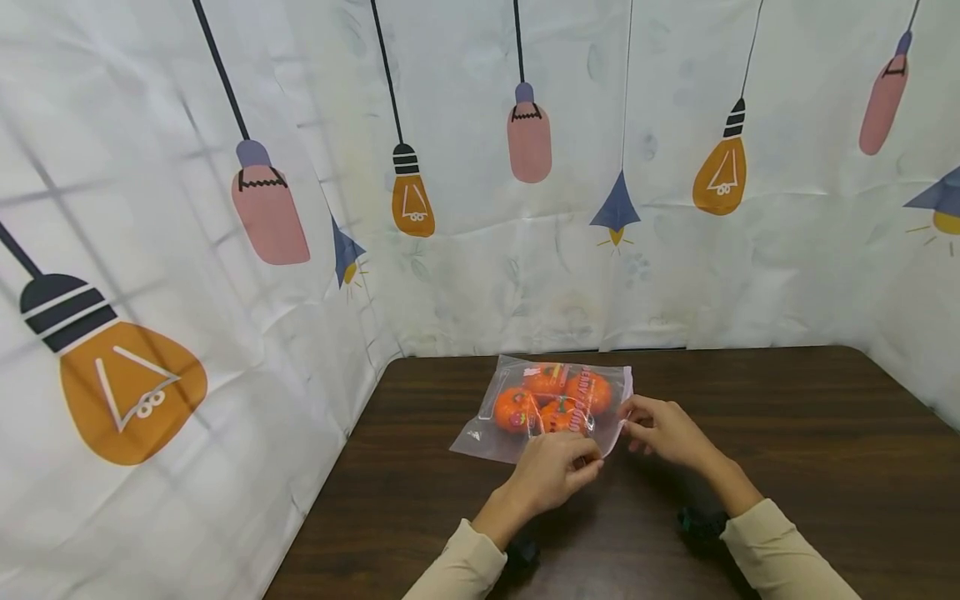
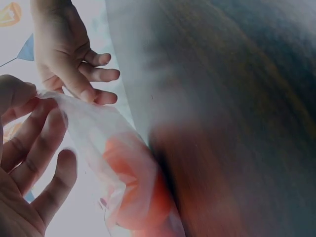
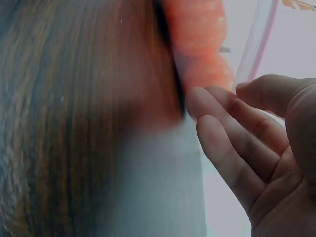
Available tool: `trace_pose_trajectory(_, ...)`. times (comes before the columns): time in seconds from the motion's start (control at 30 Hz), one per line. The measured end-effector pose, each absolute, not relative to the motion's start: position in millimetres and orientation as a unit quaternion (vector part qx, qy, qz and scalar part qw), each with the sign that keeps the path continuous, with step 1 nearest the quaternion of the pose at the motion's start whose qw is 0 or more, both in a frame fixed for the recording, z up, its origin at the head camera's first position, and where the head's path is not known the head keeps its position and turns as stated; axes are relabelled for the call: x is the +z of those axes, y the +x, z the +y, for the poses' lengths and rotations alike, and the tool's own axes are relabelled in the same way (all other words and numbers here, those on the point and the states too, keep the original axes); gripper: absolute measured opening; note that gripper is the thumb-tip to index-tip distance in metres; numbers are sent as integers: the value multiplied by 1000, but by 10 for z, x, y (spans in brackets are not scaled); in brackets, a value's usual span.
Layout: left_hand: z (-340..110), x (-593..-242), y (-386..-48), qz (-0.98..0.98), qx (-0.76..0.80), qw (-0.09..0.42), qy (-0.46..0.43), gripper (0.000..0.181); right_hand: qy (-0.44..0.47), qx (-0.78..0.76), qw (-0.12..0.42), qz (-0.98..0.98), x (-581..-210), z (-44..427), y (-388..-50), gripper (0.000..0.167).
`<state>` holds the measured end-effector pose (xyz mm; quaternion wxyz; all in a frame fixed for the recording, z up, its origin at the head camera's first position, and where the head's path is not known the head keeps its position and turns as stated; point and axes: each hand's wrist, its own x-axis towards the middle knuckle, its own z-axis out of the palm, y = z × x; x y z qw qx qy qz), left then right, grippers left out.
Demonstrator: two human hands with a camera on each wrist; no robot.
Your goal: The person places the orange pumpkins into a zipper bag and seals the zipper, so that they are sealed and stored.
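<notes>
A clear plastic zip bag with pink lettering lies on the table, its pink-edged mouth facing right. Inside are several round orange fruits that look like mandarins. My left hand pinches the near corner of the bag's mouth between thumb and forefinger; its other fingers are spread loosely in the left wrist view. On the bag's right side, my right hand pinches the pink edge with thumb and fingertips. The fingertips partly hide that grip.
The dark wood-grain table extends under both arms. A white curtain printed with hanging lamps and bulbs stands along the back and left edges. Dark straps or devices sit beneath both wrists.
</notes>
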<state>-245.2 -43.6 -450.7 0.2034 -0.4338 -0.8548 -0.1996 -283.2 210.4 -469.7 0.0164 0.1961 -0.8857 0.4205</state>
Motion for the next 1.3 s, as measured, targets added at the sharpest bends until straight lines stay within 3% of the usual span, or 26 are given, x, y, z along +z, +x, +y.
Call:
trace_pose_trajectory(0.6,-415,-4495,-2443,-849,-223,119,-465,8,115,451,42,-884,-4786,2369,-2916,15)
trace_pose_trajectory(1.3,-438,-4522,-2466,-841,-217,131,-478,9,52,448,74,-889,-4807,2696,-2922,20)
